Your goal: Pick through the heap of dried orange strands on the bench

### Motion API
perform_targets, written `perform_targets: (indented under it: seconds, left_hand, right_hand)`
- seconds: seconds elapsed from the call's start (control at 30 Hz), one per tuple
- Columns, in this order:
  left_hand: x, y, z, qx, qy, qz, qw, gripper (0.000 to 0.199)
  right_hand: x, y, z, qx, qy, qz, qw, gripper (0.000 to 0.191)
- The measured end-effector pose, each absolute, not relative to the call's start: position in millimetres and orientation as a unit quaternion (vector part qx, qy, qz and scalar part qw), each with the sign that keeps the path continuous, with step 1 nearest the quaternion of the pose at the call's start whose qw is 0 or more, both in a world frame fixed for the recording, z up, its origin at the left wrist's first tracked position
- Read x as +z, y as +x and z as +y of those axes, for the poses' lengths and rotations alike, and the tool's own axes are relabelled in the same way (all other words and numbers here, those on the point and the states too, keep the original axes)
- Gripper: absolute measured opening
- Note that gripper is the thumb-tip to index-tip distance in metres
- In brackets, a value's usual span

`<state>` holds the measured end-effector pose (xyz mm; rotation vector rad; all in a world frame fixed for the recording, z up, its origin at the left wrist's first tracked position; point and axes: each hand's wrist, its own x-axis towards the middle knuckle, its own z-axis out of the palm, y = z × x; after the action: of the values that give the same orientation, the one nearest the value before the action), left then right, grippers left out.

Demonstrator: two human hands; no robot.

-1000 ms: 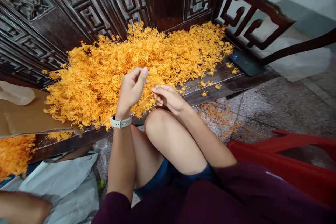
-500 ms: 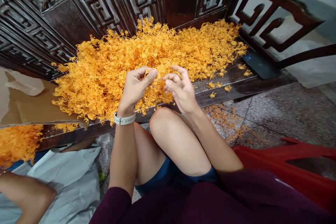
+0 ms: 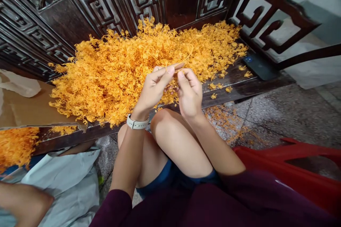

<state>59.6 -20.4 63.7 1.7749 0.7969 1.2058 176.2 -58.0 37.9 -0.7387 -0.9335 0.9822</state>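
Observation:
My left hand (image 3: 156,87), with a pale watch strap (image 3: 137,123) on the wrist, is pinched closed at thumb and index finger, and a thin orange plastic strand shows at its fingertips. Right beside it, my right hand (image 3: 190,94) is closed in a pinch too, its fingertips nearly touching those of the left. What lies between the fingertips is small and partly covered, but looks like the same orange plastic. Just beyond both hands spreads a large heap of spidery orange plastic pieces (image 3: 106,74) on a dark wooden bench (image 3: 234,90).
A phone (image 3: 262,67) lies at the bench's right end by the carved armrest (image 3: 282,28). Cardboard (image 3: 32,106) stands at the left, near another person's arm (image 3: 23,202). Orange scraps (image 3: 226,122) litter the floor, and a red plastic stool (image 3: 266,166) is at my right.
My left hand has moved right, up to my right hand. The right hand's fingers, spread before, have come together in a pinch. The view has shifted slightly.

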Motion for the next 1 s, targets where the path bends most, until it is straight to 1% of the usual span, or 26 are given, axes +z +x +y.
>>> perform_targets:
  seconds: [0.17, 0.3, 0.5, 0.67, 0.73, 0.83, 0.9, 1.0]
  left_hand:
    - [54.6, 81.6, -26.1, 0.542, 0.684, 0.311, 0.376, 0.034]
    - [54.7, 89.1, -30.0, 0.571, 0.665, 0.323, 0.357, 0.033]
    - [55.3, 88.5, -30.1, 0.559, 0.662, 0.352, 0.354, 0.037]
    - [51.8, 90.4, -32.2, 0.535, 0.654, 0.381, 0.376, 0.038]
    - [52.4, 91.7, -32.9, 0.529, 0.644, 0.382, 0.399, 0.041]
    - [57.0, 92.2, -33.9, 0.513, 0.617, 0.336, 0.493, 0.043]
    - [60.6, 91.8, -35.3, 0.497, 0.582, 0.312, 0.563, 0.040]
    - [63.9, 92.0, -39.4, 0.482, 0.524, 0.305, 0.632, 0.035]
  right_hand:
    - [42.0, 177.6, -55.7, 0.358, -0.369, -0.410, 0.753, 0.036]
    - [43.9, 183.1, -54.2, 0.317, -0.398, -0.440, 0.740, 0.040]
    - [41.8, 191.7, -52.6, 0.311, -0.416, -0.477, 0.709, 0.044]
    - [41.4, 199.5, -52.8, 0.282, -0.435, -0.502, 0.692, 0.046]
    - [41.9, 200.9, -52.2, 0.301, -0.434, -0.496, 0.689, 0.048]
    - [43.1, 199.8, -51.7, 0.397, -0.399, -0.467, 0.682, 0.054]
    - [44.6, 197.7, -52.5, 0.465, -0.373, -0.444, 0.669, 0.056]
    - [48.0, 195.0, -54.8, 0.516, -0.353, -0.419, 0.659, 0.057]
